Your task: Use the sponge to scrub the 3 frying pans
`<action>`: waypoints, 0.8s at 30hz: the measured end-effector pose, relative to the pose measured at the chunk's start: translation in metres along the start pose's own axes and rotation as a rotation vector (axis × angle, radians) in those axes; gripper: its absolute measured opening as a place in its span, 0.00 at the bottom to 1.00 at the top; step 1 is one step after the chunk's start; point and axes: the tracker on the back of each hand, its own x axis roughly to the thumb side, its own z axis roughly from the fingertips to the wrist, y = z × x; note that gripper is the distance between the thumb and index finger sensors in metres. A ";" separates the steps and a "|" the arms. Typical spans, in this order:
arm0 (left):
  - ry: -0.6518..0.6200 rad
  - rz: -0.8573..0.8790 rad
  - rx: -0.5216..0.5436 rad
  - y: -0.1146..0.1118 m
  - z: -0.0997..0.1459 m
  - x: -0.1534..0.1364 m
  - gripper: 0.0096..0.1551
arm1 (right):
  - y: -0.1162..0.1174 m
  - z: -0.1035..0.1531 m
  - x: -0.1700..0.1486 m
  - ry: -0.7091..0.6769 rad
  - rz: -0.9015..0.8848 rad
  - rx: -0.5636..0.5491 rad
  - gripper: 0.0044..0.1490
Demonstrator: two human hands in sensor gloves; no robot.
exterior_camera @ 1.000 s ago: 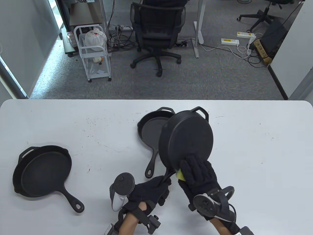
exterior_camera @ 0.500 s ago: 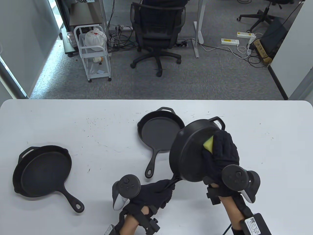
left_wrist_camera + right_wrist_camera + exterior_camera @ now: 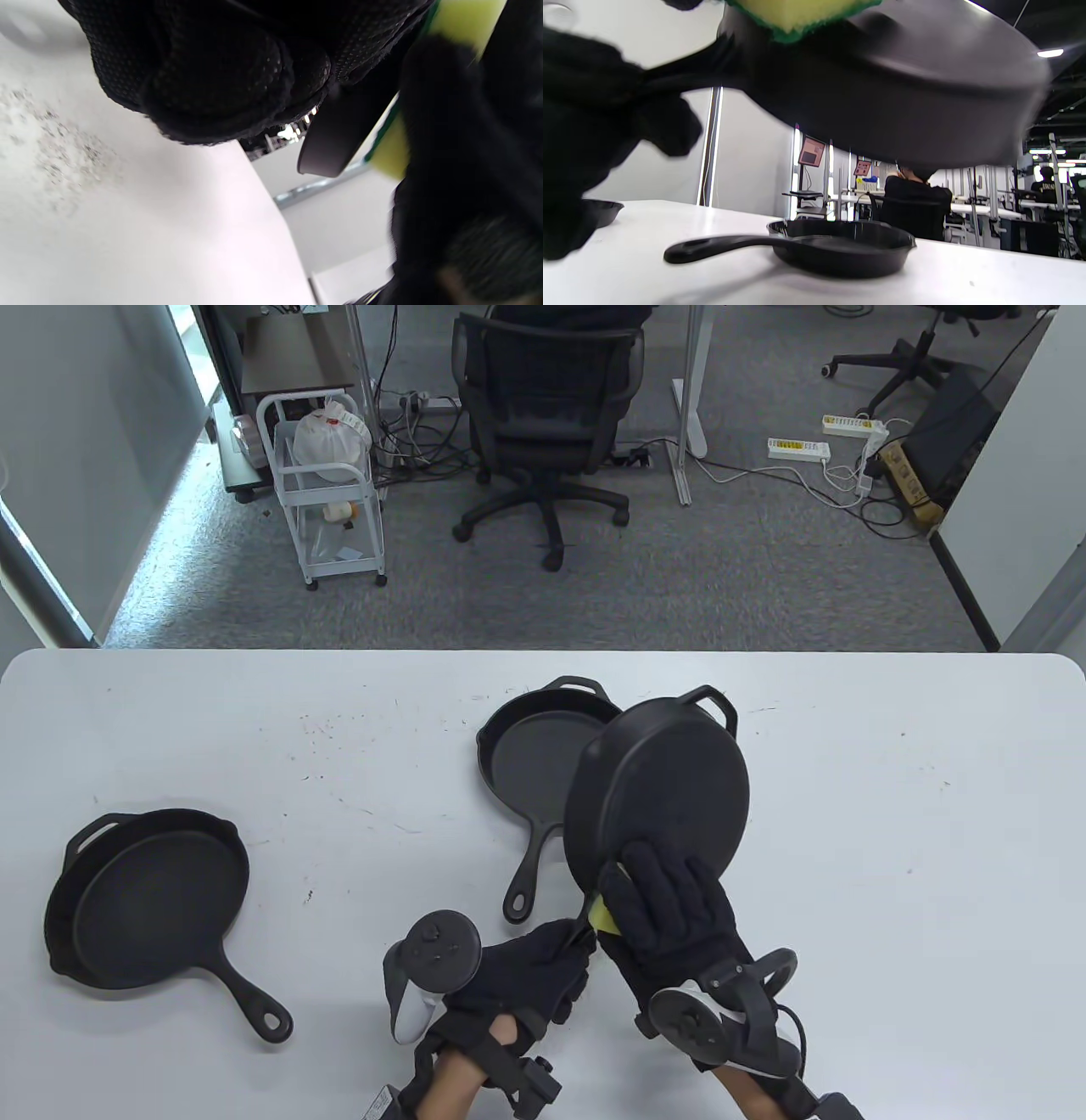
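Note:
A black frying pan (image 3: 657, 789) is held tilted above the table, its underside facing up. My left hand (image 3: 530, 976) grips its handle near the table's front. My right hand (image 3: 666, 912) lies on the pan's near edge with fingers extended, pressing a yellow and green sponge (image 3: 604, 912) against it; the sponge (image 3: 797, 15) shows at the top of the right wrist view, against the raised pan (image 3: 882, 93). A second pan (image 3: 539, 763) lies flat behind it, partly covered, and a third pan (image 3: 148, 895) lies at the left.
The white table (image 3: 891, 831) carries dark speckles left of centre. Beyond its far edge stand an office chair (image 3: 543, 407) and a white wire cart (image 3: 327, 487) on grey carpet. In the right wrist view a person sits at distant desks.
My right hand with the sponge slid from the pan's far right rim back to its near edge. The raised pan swung slightly left, covering more of the middle pan.

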 end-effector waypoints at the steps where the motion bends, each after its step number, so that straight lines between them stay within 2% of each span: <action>1: -0.007 -0.043 -0.001 0.000 0.001 0.002 0.31 | -0.005 -0.004 -0.004 0.020 -0.018 -0.010 0.46; 4: -0.035 -0.093 -0.038 -0.003 0.000 0.007 0.31 | -0.021 -0.014 -0.027 0.125 -0.145 -0.039 0.46; 5: -0.049 -0.087 -0.058 -0.004 0.000 0.007 0.31 | -0.026 -0.018 -0.044 0.188 -0.201 -0.053 0.46; 7: -0.061 -0.065 -0.072 -0.004 -0.001 0.007 0.31 | -0.027 -0.017 -0.066 0.283 -0.252 -0.050 0.45; 10: -0.070 -0.026 -0.064 -0.003 -0.001 0.006 0.31 | -0.017 -0.006 -0.096 0.393 -0.349 -0.038 0.46; 12: -0.071 -0.033 -0.039 -0.001 0.000 0.005 0.31 | -0.003 0.008 -0.109 0.448 -0.418 0.000 0.46; 16: -0.072 -0.037 -0.001 0.001 0.000 0.004 0.30 | 0.023 0.032 -0.112 0.431 -0.482 0.033 0.46; 20: -0.055 -0.035 0.090 0.001 0.004 0.001 0.30 | 0.041 0.044 -0.098 0.326 -0.250 0.050 0.46; 22: -0.030 -0.057 0.153 -0.001 0.007 0.000 0.30 | 0.043 0.045 -0.093 0.303 -0.208 0.106 0.46; 24: -0.016 -0.087 0.212 -0.001 0.008 0.000 0.31 | 0.043 0.047 -0.091 0.284 -0.227 0.113 0.46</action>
